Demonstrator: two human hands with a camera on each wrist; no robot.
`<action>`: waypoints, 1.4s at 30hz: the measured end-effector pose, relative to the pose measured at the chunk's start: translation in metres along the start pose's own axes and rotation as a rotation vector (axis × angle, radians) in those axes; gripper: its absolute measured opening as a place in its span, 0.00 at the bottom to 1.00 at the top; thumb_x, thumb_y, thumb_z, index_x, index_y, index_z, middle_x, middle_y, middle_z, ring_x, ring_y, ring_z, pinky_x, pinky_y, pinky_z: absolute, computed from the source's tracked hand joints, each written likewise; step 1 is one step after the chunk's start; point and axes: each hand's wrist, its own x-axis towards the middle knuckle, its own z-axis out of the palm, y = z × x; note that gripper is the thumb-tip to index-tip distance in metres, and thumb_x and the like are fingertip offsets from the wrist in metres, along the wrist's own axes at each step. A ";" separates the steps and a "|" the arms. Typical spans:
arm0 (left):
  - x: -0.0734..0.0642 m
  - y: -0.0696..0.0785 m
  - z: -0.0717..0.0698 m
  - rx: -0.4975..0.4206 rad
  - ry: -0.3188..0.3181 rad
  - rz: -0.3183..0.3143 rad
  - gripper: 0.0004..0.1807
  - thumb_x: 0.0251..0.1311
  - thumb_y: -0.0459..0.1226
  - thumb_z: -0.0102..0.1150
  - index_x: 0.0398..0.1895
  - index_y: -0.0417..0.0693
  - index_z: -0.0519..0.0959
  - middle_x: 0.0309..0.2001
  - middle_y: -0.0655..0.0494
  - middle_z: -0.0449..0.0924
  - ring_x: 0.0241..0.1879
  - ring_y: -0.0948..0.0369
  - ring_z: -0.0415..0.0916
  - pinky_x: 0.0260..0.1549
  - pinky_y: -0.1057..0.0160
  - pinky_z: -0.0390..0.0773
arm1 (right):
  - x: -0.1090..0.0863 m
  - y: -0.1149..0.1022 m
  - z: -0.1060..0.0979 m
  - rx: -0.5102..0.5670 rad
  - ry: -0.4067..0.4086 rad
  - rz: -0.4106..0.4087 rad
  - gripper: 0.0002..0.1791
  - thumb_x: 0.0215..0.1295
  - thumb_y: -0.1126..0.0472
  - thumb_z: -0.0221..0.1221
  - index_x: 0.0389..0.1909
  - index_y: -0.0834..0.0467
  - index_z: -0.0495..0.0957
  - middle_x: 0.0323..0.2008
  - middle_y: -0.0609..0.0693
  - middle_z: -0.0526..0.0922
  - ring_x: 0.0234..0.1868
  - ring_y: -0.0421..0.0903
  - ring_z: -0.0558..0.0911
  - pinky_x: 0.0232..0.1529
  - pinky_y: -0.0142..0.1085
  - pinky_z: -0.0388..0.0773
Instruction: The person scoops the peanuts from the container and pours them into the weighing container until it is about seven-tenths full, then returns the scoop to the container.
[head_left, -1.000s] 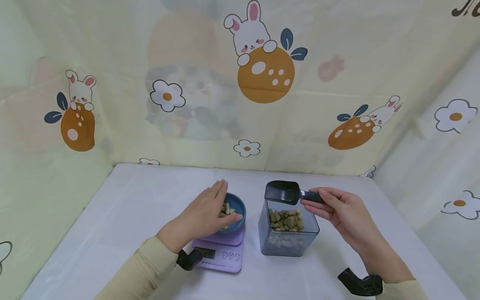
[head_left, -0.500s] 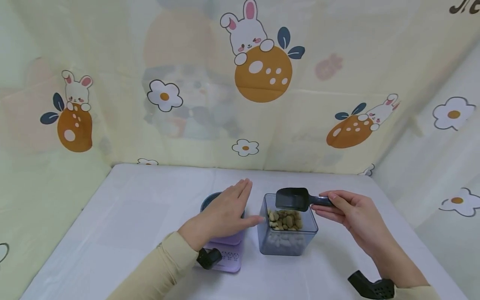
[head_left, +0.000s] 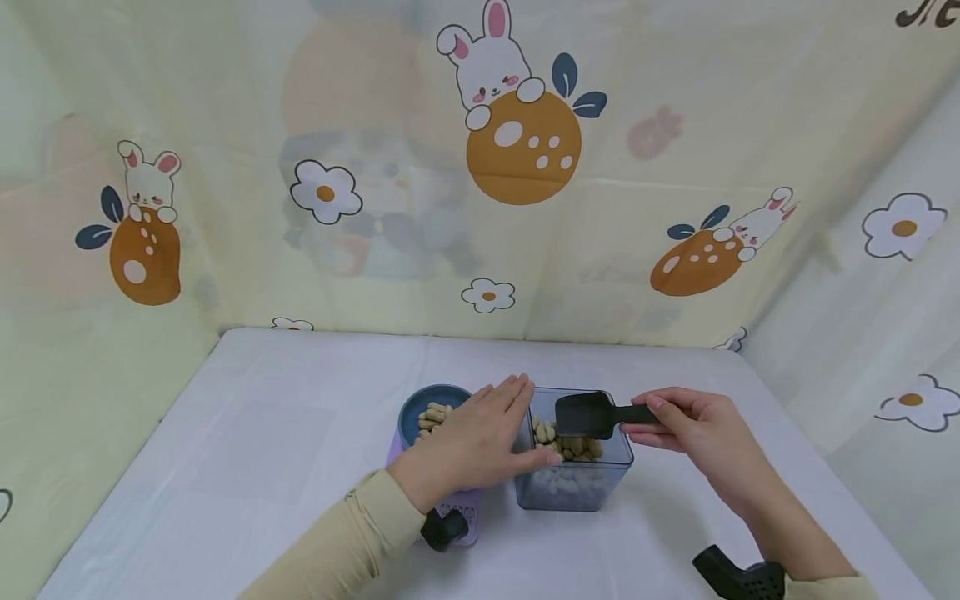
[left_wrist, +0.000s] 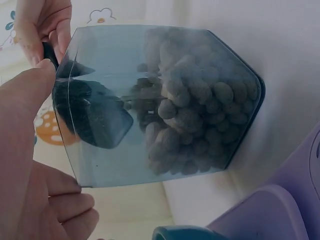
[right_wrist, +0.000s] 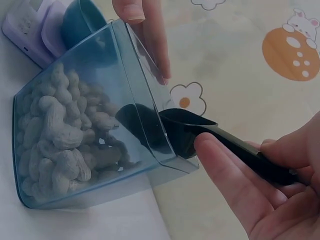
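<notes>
My right hand (head_left: pixel 697 433) pinches the handle of a black scoop (head_left: pixel 585 415), whose blade reaches down inside a clear bluish square container (head_left: pixel 570 492). Unshelled peanuts (right_wrist: pixel 65 135) fill the container's lower part, and the blade's tip lies close over them in the right wrist view. My left hand (head_left: pixel 476 437) is at the container's left rim, fingers straight and thumb spread along the near side. Behind that hand, partly covered by it, a blue bowl (head_left: pixel 412 417) with some peanuts (head_left: pixel 432 417) stands on a purple kitchen scale (head_left: pixel 465 502).
The white table (head_left: pixel 262 467) runs back to a cloth backdrop (head_left: pixel 405 308) printed with rabbits and flowers. Cloth also hangs along the left and right sides. A black wrist device (head_left: pixel 444 529) sits under the left wrist, over the scale's front.
My left hand has moved right from over the bowl to the container's rim, uncovering the bowl. My right hand has lowered the scoop from above the container into it.
</notes>
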 end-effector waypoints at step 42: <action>0.004 0.010 -0.002 0.071 0.018 -0.052 0.56 0.61 0.74 0.38 0.79 0.41 0.51 0.79 0.47 0.50 0.79 0.54 0.48 0.75 0.53 0.56 | 0.014 -0.021 0.025 -0.316 -0.080 0.064 0.16 0.76 0.66 0.49 0.51 0.74 0.77 0.42 0.62 0.87 0.37 0.50 0.90 0.37 0.35 0.86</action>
